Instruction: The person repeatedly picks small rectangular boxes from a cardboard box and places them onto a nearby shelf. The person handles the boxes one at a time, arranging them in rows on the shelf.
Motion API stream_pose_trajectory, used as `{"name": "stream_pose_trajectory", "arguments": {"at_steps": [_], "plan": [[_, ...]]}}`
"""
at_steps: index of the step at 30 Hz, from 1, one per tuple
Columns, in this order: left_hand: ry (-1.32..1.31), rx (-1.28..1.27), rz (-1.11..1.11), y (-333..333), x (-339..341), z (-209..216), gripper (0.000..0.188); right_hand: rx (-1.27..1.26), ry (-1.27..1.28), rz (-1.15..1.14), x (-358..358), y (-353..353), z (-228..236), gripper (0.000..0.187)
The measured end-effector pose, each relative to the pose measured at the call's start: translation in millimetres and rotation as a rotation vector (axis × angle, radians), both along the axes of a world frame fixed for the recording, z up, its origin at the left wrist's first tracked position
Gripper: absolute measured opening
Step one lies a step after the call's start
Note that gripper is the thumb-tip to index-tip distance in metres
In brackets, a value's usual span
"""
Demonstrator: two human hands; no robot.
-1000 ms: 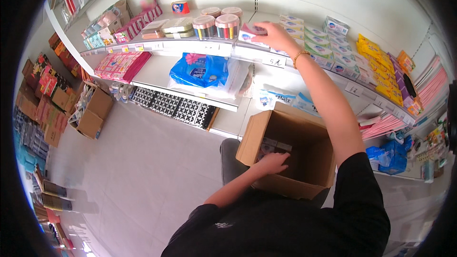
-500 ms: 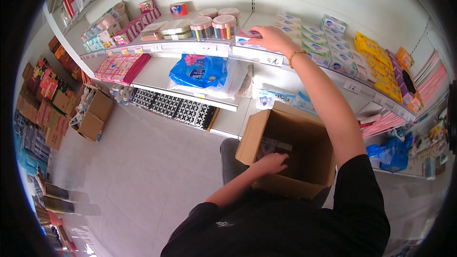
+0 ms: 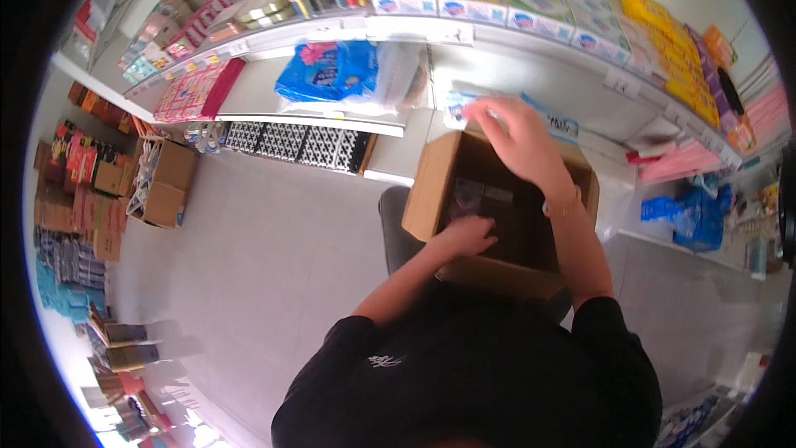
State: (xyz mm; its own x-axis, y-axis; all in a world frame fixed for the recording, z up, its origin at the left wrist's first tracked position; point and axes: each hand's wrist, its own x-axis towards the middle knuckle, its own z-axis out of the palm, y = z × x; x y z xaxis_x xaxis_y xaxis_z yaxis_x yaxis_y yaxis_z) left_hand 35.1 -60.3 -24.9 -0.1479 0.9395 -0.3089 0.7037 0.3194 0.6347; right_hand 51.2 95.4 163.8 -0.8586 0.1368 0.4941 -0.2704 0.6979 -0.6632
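Observation:
An open cardboard box [image 3: 429,187] sits at my lap, tilted against the lower shelf. Inside it lie a few small pale boxes [image 3: 497,194], partly in shadow. My left hand [image 3: 467,237] reaches over the box's near left edge, fingers loosely apart, with nothing visible in them. Above the box's far side hangs my right hand [image 3: 524,143], slightly blurred, fingers spread and empty, a bracelet at the wrist. On the upper shelf's front edge stands a pink-and-white soap box [image 3: 404,5], beside rows of orange-tinted [image 3: 473,9] and green-and-white soap boxes [image 3: 539,23].
Blue plastic packs [image 3: 327,72] and pink folded packs [image 3: 199,90] lie on the middle shelf. Patterned black-and-white boxes [image 3: 282,141] stand below. Yellow packs [image 3: 672,58] fill the upper shelf's right. Another open carton [image 3: 170,178] stands on the floor at left.
My right hand has left the pink-and-white soap box on the shelf and come down over the cardboard box. My left hand stays at the box. The view has tilted downward.

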Motion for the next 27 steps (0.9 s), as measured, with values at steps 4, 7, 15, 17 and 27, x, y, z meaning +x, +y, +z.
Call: {"name": "stream_pose_trajectory", "arguments": {"at_steps": [4,7,15,17,27], "plan": [[0.103,-0.015,0.034,2,-1,6,0.033,-0.260,-0.518,-0.191,95,7,-99,0.021],[0.201,0.012,0.096,10,-5,12,0.029,-0.323,-0.651,-0.224,143,-3,-154,0.023],[0.423,-0.226,-0.214,123,-16,23,0.031,-0.345,-0.715,-0.192,167,-14,-180,0.026],[0.435,-0.419,-0.321,153,-16,-3,0.032,-0.345,-0.737,-0.154,166,-15,-183,0.026],[-0.220,-0.493,0.324,83,-87,-358,0.039,-0.415,-0.769,-0.112,176,-23,-181,0.028]]}}
